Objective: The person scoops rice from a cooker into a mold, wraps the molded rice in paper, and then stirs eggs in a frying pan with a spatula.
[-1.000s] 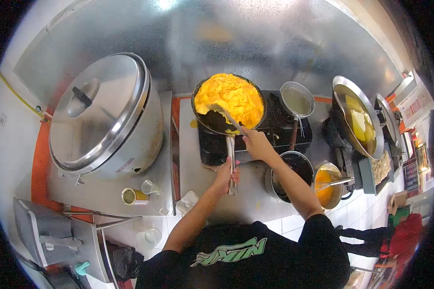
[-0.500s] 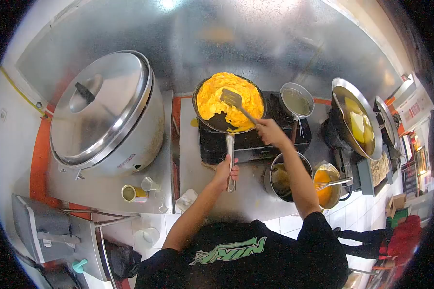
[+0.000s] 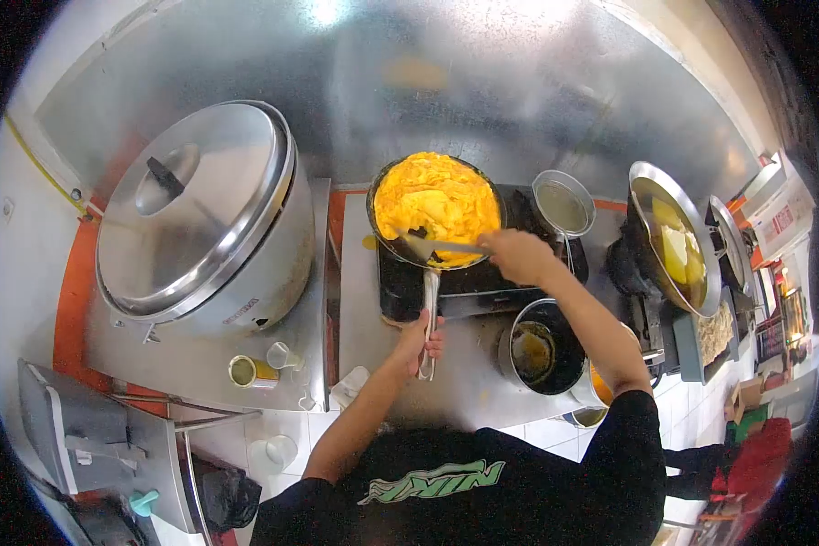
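My left hand [image 3: 419, 343] is closed around the metal handle of a black frying pan [image 3: 399, 247] over the stove [image 3: 400, 289]. Bright yellow scrambled egg [image 3: 437, 198] covers most of the pan's inside. In my right hand [image 3: 519, 257] is a spatula [image 3: 460, 247], held by its handle, with its blade low at the near left edge of the egg. A dark patch of bare pan shows beside the blade. Close to my right forearm stands a deep dark pot [image 3: 548, 380] with some yellowish residue at its bottom.
A large lidded rice cooker [image 3: 287, 227] fills the left counter, with an opened can [image 3: 253, 371] in front. Right of the pan sits a strainer [image 3: 564, 202]. Farther right is a wok [image 3: 643, 173] of oil with yellow pieces. A person in red [image 3: 764, 460] is at lower right.
The spatula has moved from the egg's middle toward the near left rim, its handle now nearly level. Egg is gathered toward the far side. My right arm now covers most of the orange-filled bowl.
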Demonstrator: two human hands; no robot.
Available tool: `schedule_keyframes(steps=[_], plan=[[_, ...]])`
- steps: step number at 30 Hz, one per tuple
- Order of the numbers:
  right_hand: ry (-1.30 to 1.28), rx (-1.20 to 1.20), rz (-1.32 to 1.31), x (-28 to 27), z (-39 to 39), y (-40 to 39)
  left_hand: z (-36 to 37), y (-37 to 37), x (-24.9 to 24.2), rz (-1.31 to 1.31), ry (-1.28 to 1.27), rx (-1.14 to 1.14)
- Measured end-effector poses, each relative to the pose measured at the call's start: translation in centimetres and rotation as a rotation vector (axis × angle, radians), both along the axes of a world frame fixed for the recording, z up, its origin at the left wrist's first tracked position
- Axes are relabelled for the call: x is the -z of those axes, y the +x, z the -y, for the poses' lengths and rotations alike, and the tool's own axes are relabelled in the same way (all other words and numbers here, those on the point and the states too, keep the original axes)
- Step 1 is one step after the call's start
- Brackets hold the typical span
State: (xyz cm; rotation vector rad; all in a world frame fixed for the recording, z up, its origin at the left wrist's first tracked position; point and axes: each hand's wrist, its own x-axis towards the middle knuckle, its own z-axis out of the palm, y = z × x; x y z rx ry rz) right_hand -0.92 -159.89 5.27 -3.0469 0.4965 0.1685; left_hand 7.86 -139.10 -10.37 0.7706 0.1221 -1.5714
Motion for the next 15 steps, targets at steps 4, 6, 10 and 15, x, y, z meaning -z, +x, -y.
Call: schedule_keyframes(steps=[4, 6, 10, 15], plan=[[-0.007, -0.005, -0.003, 2.7, -2.9, 2.6, 0.1, 0.2, 0.5, -0.004, -0.01, -0.002], [-0.041, 0.059, 0.07, 5.3, -3.8, 3.5, 0.1, -0.1, 0.8, -0.006, -0.013, -0.013], [-0.111, 0.232, 0.185, 9.3, -3.2, 5.2, -0.2, 0.1, 0.3, 0.032, -0.024, -0.036], [0.023, 0.364, 0.158, 8.6, -0.7, 3.2, 0.0, -0.2, 1.1, 0.028, -0.044, -0.045]])
